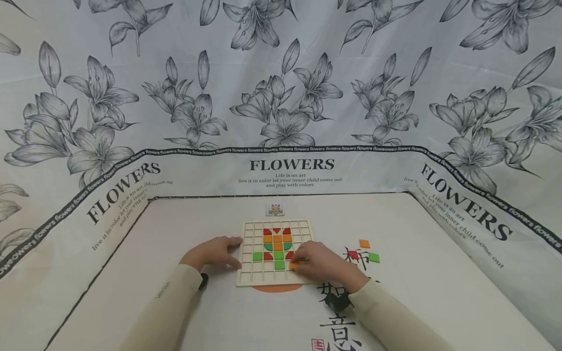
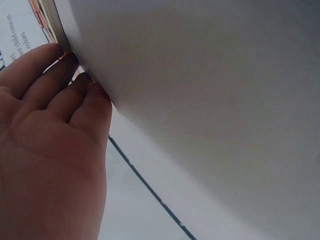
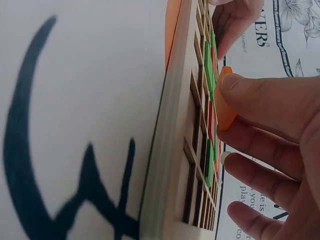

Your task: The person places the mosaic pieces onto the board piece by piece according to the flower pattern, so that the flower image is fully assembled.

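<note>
A pale wooden grid board [image 1: 246, 280] lies on the table, partly filled with red, orange, teal and green tiles in a flower-like figure. At its left edge, my left hand [image 1: 212, 253] rests its fingertips and thumb against the side; the left wrist view shows those fingers extended along the board's edge. Over the board's right part, my right hand [image 1: 322, 261] pinches an orange tile [image 3: 225, 112] between thumb and index finger. In the right wrist view the tile is tilted, close over the grid, beside a green tile [image 3: 209, 162] set in a cell.
Behind the board lies a small picture card [image 1: 275, 210] with a colourful flower pattern. To the right are loose orange [image 1: 364, 243], red [image 1: 353, 255] and green [image 1: 373, 257] tiles. A flower-printed curtain [image 1: 285, 97] encloses the table's back and sides.
</note>
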`<state>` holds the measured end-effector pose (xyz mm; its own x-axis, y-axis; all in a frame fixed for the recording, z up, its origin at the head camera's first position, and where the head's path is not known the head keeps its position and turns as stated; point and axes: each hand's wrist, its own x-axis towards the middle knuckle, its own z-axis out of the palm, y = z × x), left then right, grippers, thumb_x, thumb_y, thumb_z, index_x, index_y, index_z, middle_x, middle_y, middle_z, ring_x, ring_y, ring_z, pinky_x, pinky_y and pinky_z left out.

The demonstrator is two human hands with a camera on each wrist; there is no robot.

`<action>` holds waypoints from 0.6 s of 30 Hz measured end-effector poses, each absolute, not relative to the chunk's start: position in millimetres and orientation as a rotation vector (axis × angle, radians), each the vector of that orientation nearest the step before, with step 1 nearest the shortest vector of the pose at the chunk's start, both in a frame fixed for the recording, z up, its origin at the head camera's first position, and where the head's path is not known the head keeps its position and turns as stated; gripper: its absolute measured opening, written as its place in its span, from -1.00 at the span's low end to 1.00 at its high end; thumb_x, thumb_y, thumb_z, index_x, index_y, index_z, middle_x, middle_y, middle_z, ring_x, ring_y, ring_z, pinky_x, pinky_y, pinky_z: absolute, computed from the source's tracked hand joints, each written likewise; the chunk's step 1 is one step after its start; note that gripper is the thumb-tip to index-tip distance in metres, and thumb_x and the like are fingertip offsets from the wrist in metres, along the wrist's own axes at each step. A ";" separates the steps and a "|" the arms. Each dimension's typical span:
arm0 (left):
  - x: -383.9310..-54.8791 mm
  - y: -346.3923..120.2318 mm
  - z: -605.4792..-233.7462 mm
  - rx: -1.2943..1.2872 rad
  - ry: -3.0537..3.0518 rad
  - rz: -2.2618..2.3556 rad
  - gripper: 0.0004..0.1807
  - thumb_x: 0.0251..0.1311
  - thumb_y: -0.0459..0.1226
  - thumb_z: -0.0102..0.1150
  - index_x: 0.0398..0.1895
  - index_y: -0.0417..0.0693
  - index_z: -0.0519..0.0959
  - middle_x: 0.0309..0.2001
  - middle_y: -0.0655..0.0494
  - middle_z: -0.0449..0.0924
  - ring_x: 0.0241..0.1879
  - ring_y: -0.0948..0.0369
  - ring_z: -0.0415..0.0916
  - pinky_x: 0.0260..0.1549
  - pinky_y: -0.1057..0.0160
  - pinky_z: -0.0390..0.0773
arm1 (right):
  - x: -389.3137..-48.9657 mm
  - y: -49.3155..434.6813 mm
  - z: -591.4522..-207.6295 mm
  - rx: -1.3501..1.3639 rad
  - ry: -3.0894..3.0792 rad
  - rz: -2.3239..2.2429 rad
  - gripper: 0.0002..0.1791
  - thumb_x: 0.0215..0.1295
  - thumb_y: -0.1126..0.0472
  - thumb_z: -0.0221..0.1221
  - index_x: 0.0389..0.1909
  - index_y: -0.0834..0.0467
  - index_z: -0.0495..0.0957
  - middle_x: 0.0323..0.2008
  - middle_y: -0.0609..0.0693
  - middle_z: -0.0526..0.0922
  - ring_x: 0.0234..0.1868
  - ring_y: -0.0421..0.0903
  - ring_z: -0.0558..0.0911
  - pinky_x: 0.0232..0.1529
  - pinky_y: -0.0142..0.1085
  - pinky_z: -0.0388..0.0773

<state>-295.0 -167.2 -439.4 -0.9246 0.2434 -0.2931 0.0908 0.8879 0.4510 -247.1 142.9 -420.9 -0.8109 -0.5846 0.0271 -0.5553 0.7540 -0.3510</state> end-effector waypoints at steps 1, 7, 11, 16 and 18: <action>-295.0 -167.2 -439.5 0.249 2.711 0.624 -0.05 -0.11 0.02 0.48 0.43 0.16 0.29 0.44 0.05 0.26 0.46 -0.01 0.13 0.39 -0.09 0.20 | -246.9 141.6 -420.9 -0.947 2.861 -0.526 -0.81 0.27 0.07 0.25 -0.15 -0.01 0.72 -0.18 -0.19 0.66 -0.11 -0.19 0.53 0.02 -0.16 0.52; -294.3 -167.3 -439.7 0.264 2.710 0.630 -0.05 -0.11 0.01 0.48 0.43 0.15 0.29 0.44 0.04 0.26 0.45 -0.02 0.13 0.38 -0.09 0.21 | -248.4 135.3 -425.6 -0.989 2.862 -0.477 -0.81 0.28 0.06 0.24 -0.16 -0.01 0.72 -0.17 -0.20 0.67 -0.11 -0.21 0.53 0.03 -0.18 0.53; -294.2 -167.5 -439.4 0.266 2.711 0.625 -0.05 -0.11 0.01 0.48 0.43 0.16 0.29 0.44 0.03 0.26 0.45 -0.03 0.13 0.38 -0.10 0.21 | -249.9 133.3 -428.9 -0.979 2.874 -0.467 -0.82 0.27 0.05 0.24 -0.17 -0.03 0.72 -0.21 -0.22 0.67 -0.16 -0.24 0.53 -0.01 -0.22 0.54; -293.8 -167.9 -438.0 0.248 2.706 0.624 -0.05 -0.11 0.02 0.48 0.44 0.18 0.28 0.45 0.03 0.24 0.46 -0.03 0.11 0.39 -0.10 0.19 | -250.4 131.7 -429.8 -0.950 2.885 -0.502 -0.85 0.26 0.05 0.26 -0.21 -0.03 0.71 -0.25 -0.21 0.63 -0.20 -0.25 0.49 -0.07 -0.25 0.54; -293.6 -167.9 -437.6 0.242 2.702 0.629 -0.05 -0.11 0.02 0.48 0.44 0.18 0.28 0.45 0.05 0.24 0.46 -0.02 0.11 0.39 -0.10 0.19 | -250.8 131.1 -430.1 -0.951 2.892 -0.507 -0.85 0.26 0.06 0.26 -0.22 -0.02 0.71 -0.25 -0.20 0.63 -0.20 -0.24 0.50 -0.07 -0.24 0.54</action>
